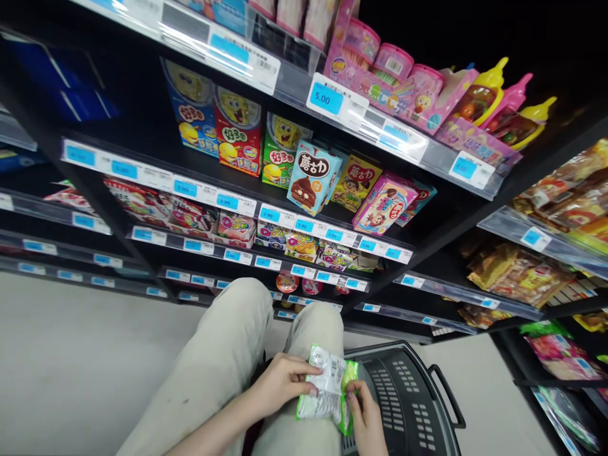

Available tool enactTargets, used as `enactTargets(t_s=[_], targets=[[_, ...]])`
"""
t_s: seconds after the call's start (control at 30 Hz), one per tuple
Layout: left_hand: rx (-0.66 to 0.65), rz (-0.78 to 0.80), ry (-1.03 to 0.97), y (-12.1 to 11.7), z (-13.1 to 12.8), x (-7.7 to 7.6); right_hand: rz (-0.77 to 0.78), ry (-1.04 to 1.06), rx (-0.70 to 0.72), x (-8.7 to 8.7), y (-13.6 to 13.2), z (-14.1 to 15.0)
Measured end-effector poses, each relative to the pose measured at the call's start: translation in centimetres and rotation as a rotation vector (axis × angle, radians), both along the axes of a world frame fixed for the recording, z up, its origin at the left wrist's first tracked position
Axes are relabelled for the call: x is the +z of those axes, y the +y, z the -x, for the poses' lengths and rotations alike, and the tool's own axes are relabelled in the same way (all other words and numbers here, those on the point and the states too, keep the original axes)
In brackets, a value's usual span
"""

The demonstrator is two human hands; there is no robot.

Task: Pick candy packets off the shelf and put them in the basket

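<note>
A small snack packet (pixel 327 383), silver-white with bright green edges and a printed code on its face, lies over my right knee. My left hand (pixel 280 383) grips its left side between thumb and fingers. At the packet's right edge, my right hand (pixel 365 405) pinches the green border. Whether the packet is sealed or torn cannot be made out. Just right of my right hand stands a dark grey shopping basket (pixel 403 380) with slotted walls and a handle; its contents are hidden.
Ahead, black shelves hold snack boxes (pixel 311 177), small candy bags (pixel 237 226) and pink candy tubs (pixel 394 63), with blue price tags along the edges. Bagged foods (pixel 520 275) fill the right-hand shelves. Pale floor (pixel 71 361) lies to the left.
</note>
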State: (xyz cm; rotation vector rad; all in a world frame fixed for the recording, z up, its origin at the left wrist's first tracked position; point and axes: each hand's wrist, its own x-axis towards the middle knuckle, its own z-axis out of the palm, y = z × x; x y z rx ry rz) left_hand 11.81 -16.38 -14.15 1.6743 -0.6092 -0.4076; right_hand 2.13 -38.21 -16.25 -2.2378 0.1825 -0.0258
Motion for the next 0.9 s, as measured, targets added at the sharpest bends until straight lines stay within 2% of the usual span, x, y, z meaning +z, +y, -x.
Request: enactTargets(t_s=[0.1,0.2,0.3,0.5,0.57,0.67,0.73,0.8,0.9], targets=[[0.004,-0.034,-0.352,0.2,-0.1,-0.1,-0.048,0.007,0.039,0.2,-0.3,0.1],[0.026,-0.135,-0.738,0.4,-0.2,-0.3,-0.048,0.016,-0.007,0.5,-0.3,0.0],[0.047,-0.263,-0.897,0.6,-0.5,-0.2,-0.008,0.026,-0.058,0.8,-0.3,-0.2],[0.069,-0.348,-0.767,0.5,-0.9,-0.4,0.003,-0.002,0.007,0.8,-1.2,-0.6],[0.079,-0.351,-0.718,0.4,-0.8,-0.6,0.081,-0.046,0.048,0.9,-1.3,-0.7],[0.084,-0.333,-0.632,0.1,-0.7,-1.0,0.385,-0.197,0.086,1.2,-1.0,-0.9],[0.091,-0.306,-0.566,0.0,-0.6,-1.1,0.659,-0.395,0.095,1.7,-0.5,-1.1],[0.093,-0.286,-0.502,0.0,-0.6,-1.1,0.859,-0.576,0.177,2.3,0.0,-1.4],[0.085,-0.251,-0.419,0.4,-0.6,-0.6,0.914,-0.66,0.378,3.2,0.6,-2.1]])
